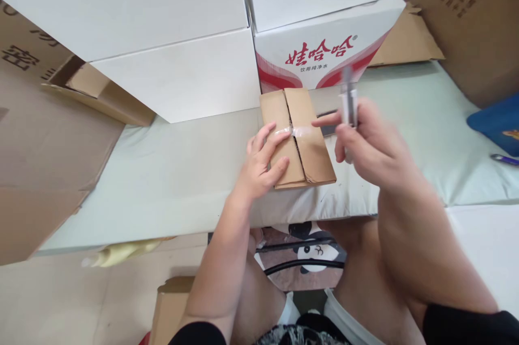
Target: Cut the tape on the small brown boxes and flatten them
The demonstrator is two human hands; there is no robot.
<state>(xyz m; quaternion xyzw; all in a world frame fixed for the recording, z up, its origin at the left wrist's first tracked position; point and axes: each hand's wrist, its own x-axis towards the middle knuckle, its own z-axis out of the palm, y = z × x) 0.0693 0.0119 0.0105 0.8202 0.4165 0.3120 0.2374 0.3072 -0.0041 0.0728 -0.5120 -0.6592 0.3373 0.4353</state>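
Note:
A small brown cardboard box (314, 158) lies on the pale green cover, its two top flaps meeting at a seam crossed by clear tape (302, 131). My left hand (263, 164) rests on the left flap with fingers spread, the index fingertip by the tape at the seam. Just right of the box, my right hand (367, 139) is closed around a utility knife (349, 101), which is blurred and points upward. Its index finger stretches toward the box's right edge. Partly hidden behind that hand is a flat dark object (327, 124) on the cover.
Large white cartons (182, 77) stand behind, one with red lettering (320, 53). Open brown cartons flank them at left (57, 134) and right (470, 26). A blue item (497, 123) and a purple pen (505, 159) lie at far right. Below is a panda-patterned stool (318, 256).

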